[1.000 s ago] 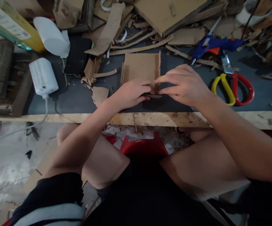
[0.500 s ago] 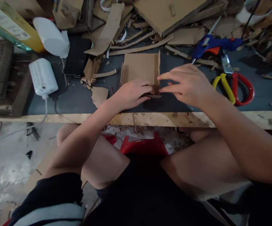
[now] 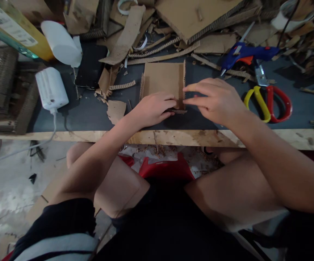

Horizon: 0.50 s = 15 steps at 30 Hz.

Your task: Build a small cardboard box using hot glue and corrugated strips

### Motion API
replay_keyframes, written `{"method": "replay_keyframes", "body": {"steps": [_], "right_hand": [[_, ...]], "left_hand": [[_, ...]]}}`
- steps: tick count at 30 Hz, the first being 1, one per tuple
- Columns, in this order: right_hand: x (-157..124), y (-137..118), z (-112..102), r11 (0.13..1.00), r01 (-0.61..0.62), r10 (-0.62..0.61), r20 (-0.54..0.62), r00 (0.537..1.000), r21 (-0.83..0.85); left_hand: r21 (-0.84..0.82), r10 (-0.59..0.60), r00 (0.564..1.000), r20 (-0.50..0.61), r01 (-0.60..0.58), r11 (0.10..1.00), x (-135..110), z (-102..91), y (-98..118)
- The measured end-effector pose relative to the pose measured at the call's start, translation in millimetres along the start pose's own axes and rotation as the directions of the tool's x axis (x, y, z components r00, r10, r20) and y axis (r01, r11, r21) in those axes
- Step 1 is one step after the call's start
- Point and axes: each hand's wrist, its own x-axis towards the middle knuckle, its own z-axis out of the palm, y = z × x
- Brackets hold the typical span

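Dark matting covers the workbench (image 3: pixel 97 112), its pale wooden edge facing the seated person, with corrugated offcuts heaped across the far side. Taking the shallow cardboard tray (image 3: pixel 160 78) as the centre of a clock, with 12 pointing away from the person, the left hand (image 3: pixel 157 107) sits at 7 and the right hand (image 3: pixel 213 98) between 3 and 4. The tray lies flat between them, low walls raised on its left, right and near sides. The left hand is loosely curled, its fingers reaching over the near wall (image 3: pixel 180 111) and its thumb along the outside, pinching that wall near the tray's 5 o'clock corner. The right hand is half spread, grasping nothing; two separated fingertips touch the outer face of the right wall (image 3: pixel 184 76).

Farther off at 2 o'clock stands a white tub (image 3: pixel 281 24), brown cardboard scraps showing in its mouth. Toward 10, a labelled bottle (image 3: pixel 38 40) leans into view, yellowish; whether the colour is liquid or plastic cannot be told. Nearer, also at 10, is a white cylindrical object (image 3: pixel 60 45), any contents hidden. A blue glue gun (image 3: pixel 250 54) lies at 2, red-and-yellow-handled scissors (image 3: pixel 279 105) at 3, and a corded white power block (image 3: pixel 50 88) at 9.
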Motion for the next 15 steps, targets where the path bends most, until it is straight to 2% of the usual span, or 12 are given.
{"method": "replay_keyframes", "body": {"steps": [2, 4, 5, 7, 9, 10, 12, 15], "right_hand": [[-2, -5, 4, 0.99, -0.12, 0.129, -0.122, 0.984, 0.077], [-1, -12, 7, 0.929, -0.289, 0.333, -0.187, 0.924, 0.23], [-1, -16, 8, 0.863, -0.387, 0.455, -0.166, 0.875, 0.323], [1, -22, 11, 0.662, -0.565, 0.652, -0.008, 0.758, 0.492], [4, -25, 12, 0.461, -0.667, 0.717, 0.197, 0.668, 0.585], [5, -26, 12, 0.394, -0.688, 0.714, 0.268, 0.647, 0.61], [6, -28, 11, 0.327, -0.692, 0.703, 0.324, 0.633, 0.644], [8, -27, 9, 0.298, -0.688, 0.738, 0.298, 0.606, 0.662]], "left_hand": [[0.016, -0.024, 1.0, -0.011, 0.024, 1.0, 0, 0.3, 1], [0.016, -0.058, 0.998, -0.025, 0.058, 0.998, -1, 0.7, 2], [0.009, -0.073, 0.997, -0.036, 0.073, 0.997, -2, 1.1, 3], [-0.017, -0.099, 0.993, -0.068, 0.098, 0.995, -3, 2.1, 5], [-0.053, -0.116, 0.987, -0.11, 0.111, 0.992, -3, 3.6, 8], [-0.071, -0.116, 0.985, -0.131, 0.107, 0.992, -3, 4.5, 10], [-0.099, -0.093, 0.982, -0.167, 0.077, 0.992, -3, 6.2, 14], [-0.116, -0.044, 0.982, -0.185, 0.023, 0.993, -4, 5.6, 20]]}}
